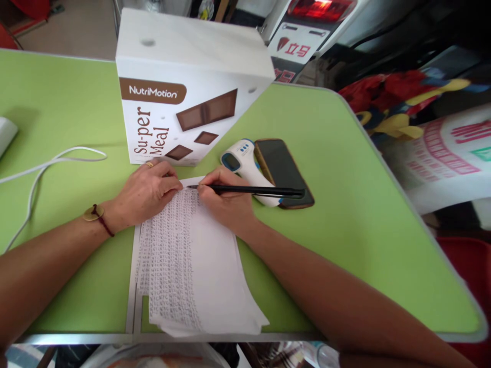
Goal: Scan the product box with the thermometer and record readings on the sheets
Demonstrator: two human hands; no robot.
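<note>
A long black pen (pixel 264 190) is pinched in my right hand (pixel 226 197), its tip on the upper part of a sheet of paper (pixel 215 271). Dense rows of small handwriting cover the sheet's left side, while its right side is blank. More written sheets show under it at the left. My left hand (pixel 151 191) rests on the top left of the paper with bent fingers, thumb and forefinger together at the sheet. Just beyond the left hand stands a white NutriMotion box (pixel 161 117). The paper's top edge is partly hidden by my hands.
Right of the box, a white-and-blue handheld thermometer (pixel 249 163) leans against a dark phone (pixel 287 171) on the green table (pixel 356 214). A white cable (pixel 42 166) loops across the left side. Behind the table is a vehicle's red tail light (pixel 322 9).
</note>
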